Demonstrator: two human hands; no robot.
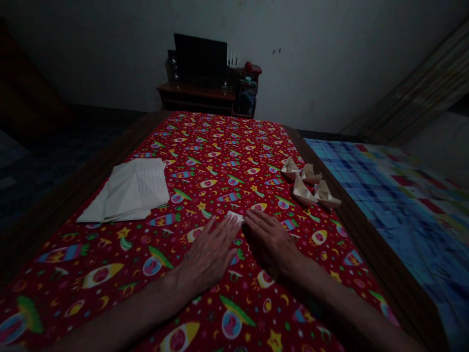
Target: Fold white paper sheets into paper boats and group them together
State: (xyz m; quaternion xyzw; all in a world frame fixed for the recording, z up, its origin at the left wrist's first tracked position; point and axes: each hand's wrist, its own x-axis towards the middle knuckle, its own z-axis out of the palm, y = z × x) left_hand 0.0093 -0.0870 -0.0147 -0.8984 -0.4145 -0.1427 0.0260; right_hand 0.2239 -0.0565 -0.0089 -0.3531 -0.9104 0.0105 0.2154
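My left hand (pixel 210 252) and my right hand (pixel 269 239) lie flat, fingers stretched out, side by side on a red patterned cloth (pixel 220 161). Under their fingertips a small white piece of paper (pixel 235 216) shows only as a corner; the rest is hidden by the hands. A stack of white paper sheets (pixel 130 190) lies to the left of my hands. To the right and a little farther away sit several folded paper boats (pixel 309 185), cream coloured, clustered near the cloth's right edge.
The cloth covers a long wooden table with a dark rim (pixel 370 230). A blue checked surface (pixel 395 195) adjoins on the right. At the far wall stands a low cabinet (pixel 198 95) with a dark screen (pixel 200 58) and speakers. The room is dim.
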